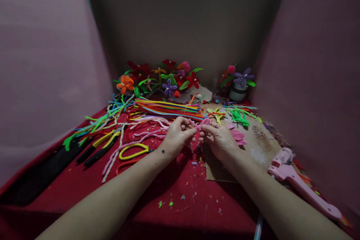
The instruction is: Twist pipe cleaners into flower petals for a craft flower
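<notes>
Between my two hands, over the middle of the table, is a pink pipe cleaner [205,121] bent into a loop, with a thin end pointing up to the left. My left hand [179,134] pinches it from the left with thumb and fingers. From the right, my right hand [216,137] pinches the looped part. The fingertips of both hands nearly meet. Just behind my right hand lie more folded pink pipe cleaners [237,137] on a piece of cardboard [254,144]. Loose pink and white pipe cleaners [152,134] spread out to the left of my left hand.
Scissors with yellow handles [133,151] and pliers [102,146] lie on the left. A bundle of coloured pipe cleaners [168,108] lies behind my hands, with pipe-cleaner flowers [169,87] farther back. A pink glue gun [305,183] rests at right. Scraps dot the red cloth [168,213].
</notes>
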A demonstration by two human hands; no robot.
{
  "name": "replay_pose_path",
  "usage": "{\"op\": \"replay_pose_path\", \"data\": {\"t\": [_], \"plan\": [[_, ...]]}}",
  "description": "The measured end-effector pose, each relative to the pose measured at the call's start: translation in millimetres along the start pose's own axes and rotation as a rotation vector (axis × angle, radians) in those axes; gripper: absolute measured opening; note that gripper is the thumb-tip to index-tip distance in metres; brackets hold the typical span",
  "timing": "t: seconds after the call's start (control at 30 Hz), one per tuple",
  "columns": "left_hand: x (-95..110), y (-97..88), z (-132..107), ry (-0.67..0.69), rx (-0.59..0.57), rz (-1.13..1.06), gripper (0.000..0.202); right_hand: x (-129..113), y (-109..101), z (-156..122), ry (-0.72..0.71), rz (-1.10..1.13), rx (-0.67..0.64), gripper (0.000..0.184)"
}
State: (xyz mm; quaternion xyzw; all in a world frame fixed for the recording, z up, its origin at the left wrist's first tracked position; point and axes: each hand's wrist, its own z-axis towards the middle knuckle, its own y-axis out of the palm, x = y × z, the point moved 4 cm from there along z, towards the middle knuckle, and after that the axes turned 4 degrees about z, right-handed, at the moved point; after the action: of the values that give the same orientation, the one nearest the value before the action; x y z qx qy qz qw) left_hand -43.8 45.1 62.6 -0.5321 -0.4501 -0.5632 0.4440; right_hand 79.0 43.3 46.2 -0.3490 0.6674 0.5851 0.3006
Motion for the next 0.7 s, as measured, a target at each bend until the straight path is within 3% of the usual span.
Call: {"op": "replay_pose_path", "data": {"t": [0.13, 0.33, 0.53, 0.7], "plan": [[-3, 3.1, 1, -0.063, -0.119, 0.014, 0.019, 0, 0, 0, 0.019, -0.006, -0.013, 0.012], [1, -9.9, 9, -0.066, -0.2, 0.15, 0.013, 0, 1, 0, 0.043, -0.04, -0.105, 0.017], [14, -20.1, 18, 0.095, -0.279, 0.346, 0.016, 2, -1, 3, 0.05, -0.097, -0.18, 0.02], [25, -28.0, 21, 0.381, -0.245, 0.638, 0.023, 2, 1, 0, 0.039, -0.22, -0.169, 0.021]]}}
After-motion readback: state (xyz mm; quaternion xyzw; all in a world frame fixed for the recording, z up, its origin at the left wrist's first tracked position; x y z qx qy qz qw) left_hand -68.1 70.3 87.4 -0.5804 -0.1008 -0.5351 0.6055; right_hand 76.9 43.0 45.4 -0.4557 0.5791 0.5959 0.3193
